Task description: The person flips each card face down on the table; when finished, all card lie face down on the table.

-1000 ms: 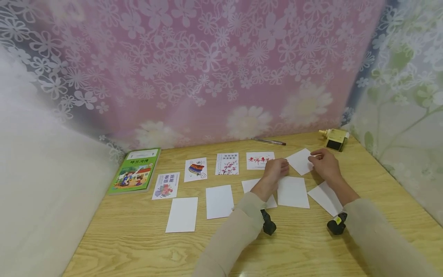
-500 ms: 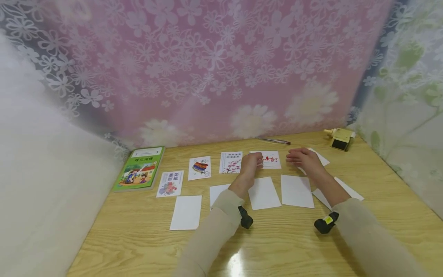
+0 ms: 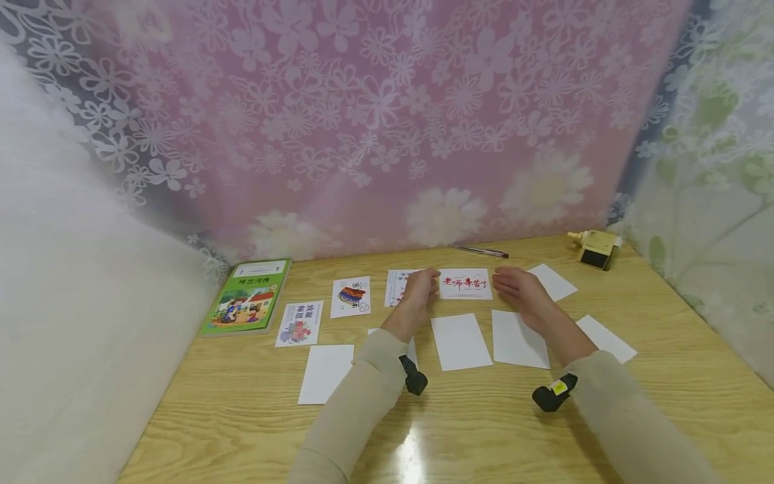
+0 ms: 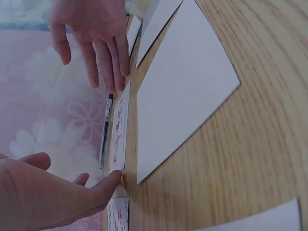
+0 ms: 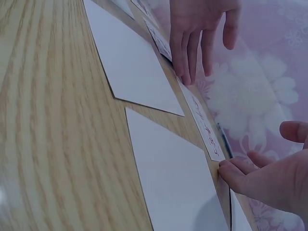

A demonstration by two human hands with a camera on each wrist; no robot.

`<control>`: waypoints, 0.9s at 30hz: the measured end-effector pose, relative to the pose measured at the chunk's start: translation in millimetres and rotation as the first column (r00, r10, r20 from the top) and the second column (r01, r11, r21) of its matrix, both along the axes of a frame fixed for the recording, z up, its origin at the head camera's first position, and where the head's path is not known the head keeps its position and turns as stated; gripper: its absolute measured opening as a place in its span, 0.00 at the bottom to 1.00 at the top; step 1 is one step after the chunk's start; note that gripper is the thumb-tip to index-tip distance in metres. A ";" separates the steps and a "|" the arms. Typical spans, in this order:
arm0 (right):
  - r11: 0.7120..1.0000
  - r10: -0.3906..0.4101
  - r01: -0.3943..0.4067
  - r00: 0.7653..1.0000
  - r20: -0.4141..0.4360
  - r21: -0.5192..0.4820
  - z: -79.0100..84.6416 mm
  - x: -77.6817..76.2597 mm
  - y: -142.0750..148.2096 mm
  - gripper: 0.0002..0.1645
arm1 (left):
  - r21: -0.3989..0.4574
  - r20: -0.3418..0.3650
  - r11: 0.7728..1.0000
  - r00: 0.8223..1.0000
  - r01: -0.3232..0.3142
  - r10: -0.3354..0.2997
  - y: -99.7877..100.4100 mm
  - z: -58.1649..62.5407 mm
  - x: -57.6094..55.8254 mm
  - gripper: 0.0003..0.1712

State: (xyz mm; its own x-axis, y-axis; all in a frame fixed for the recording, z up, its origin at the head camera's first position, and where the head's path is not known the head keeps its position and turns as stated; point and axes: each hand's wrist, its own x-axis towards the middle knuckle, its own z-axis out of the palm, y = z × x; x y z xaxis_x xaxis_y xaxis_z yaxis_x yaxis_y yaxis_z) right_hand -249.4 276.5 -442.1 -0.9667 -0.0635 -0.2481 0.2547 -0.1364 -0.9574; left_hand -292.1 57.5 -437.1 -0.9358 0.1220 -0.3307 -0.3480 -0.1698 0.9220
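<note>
A card with red lettering lies flat in the back row, between my two hands. My left hand is at its left edge, fingers extended, overlapping the card with pink blossoms in the head view. At the right edge is my right hand, its fingers nearly straight and held together, above a blank white card. Both wrist views show the palms facing each other, fingertips at the ends of the red-lettered card. Neither hand holds anything.
Farther left lie a card with a colourful drawing, a flower card and a green book. Several blank cards form a front row; another white card sits at back right. A pen and a yellow bottle-like object are behind.
My right hand has let go of the back-right white card and moved left to the red-lettered card. My left hand has moved left, from that card's right side to its left edge.
</note>
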 end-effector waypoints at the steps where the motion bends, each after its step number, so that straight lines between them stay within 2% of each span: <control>1: 1.000 0.008 -0.008 1.000 -0.003 -0.012 0.1 0.3 -0.6 0.38 | -0.003 0.010 1.000 1.000 -0.002 0.002 0.7 0.3 0.1 0.14; 2: 1.000 0.012 -0.012 1.000 -0.005 -0.027 -0.1 0.4 -1.2 0.38 | -0.004 0.016 1.000 1.000 -0.001 0.001 1.2 0.6 0.1 0.19; 4: 0.998 0.018 -0.019 1.000 -0.011 -0.052 -0.5 0.5 -2.2 0.38 | -0.008 0.024 1.000 1.000 -0.002 0.002 1.9 0.5 -0.8 0.24; 10: 0.996 -0.001 -0.001 1.000 -0.024 -0.088 -2.5 0.6 -4.2 0.37 | 0.002 0.023 1.000 1.000 -0.008 0.008 2.5 -0.1 -4.1 0.24; 17: 0.995 -0.018 0.017 1.000 -0.012 -0.102 -6.0 4.0 -5.2 0.36 | -0.077 -0.092 0.996 0.994 0.046 -0.053 2.4 -6.2 -2.2 0.31; 22: 0.996 0.005 -0.007 1.000 -0.021 -0.094 -6.4 7.2 -5.4 0.36 | -0.085 -0.147 0.995 0.987 0.048 -0.060 4.2 -9.2 1.6 0.29; 27: 0.999 -0.013 0.011 0.999 -0.037 -0.050 -6.9 8.8 -4.9 0.37 | -0.079 -0.162 0.997 0.986 0.026 -0.039 6.9 -10.1 3.4 0.24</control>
State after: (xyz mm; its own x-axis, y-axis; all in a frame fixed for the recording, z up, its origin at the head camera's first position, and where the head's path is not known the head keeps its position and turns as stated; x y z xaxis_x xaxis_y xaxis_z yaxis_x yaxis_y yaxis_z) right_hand -240.6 271.6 -449.0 -0.9759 -0.0634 -0.2089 0.2172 -0.1871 -0.9580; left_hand -288.7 64.4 -447.2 -0.9739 0.1336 -0.1834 -0.1960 -0.0882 0.9766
